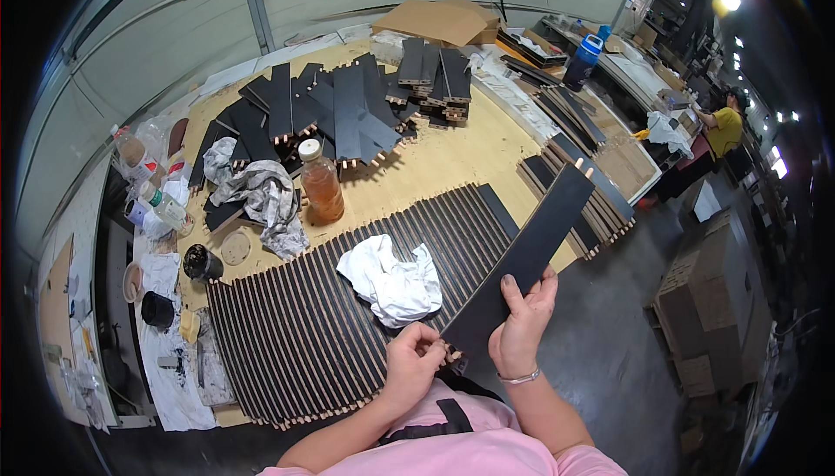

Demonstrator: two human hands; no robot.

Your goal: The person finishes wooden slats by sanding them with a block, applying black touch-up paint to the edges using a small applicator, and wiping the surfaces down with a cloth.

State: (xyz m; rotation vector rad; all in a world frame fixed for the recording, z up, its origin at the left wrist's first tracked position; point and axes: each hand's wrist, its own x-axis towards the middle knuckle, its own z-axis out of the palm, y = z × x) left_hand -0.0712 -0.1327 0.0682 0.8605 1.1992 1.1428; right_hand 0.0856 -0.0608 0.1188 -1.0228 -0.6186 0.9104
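A long black board (541,246) with light wooden dowels at its ends is held at a slant, its far end up to the right. My right hand (520,324) grips its right edge, thumb lying on the black face. At the lower end my left hand (416,365) is closed, fingertips pinched on the board's corner beside the dowels; whether something small is also between them is hidden. Just beyond the left hand, a crumpled white cloth (393,280) rests on a long row of black boards (296,337) packed side by side on edge.
Piled black boards (348,102) lie at the back of the table (474,150). On the left are an amber bottle (321,185), stained rags (261,193) and a black cup (202,262). More boards (591,202) overhang the right edge, near a cardboard box (713,289). A person (722,128) stands far right.
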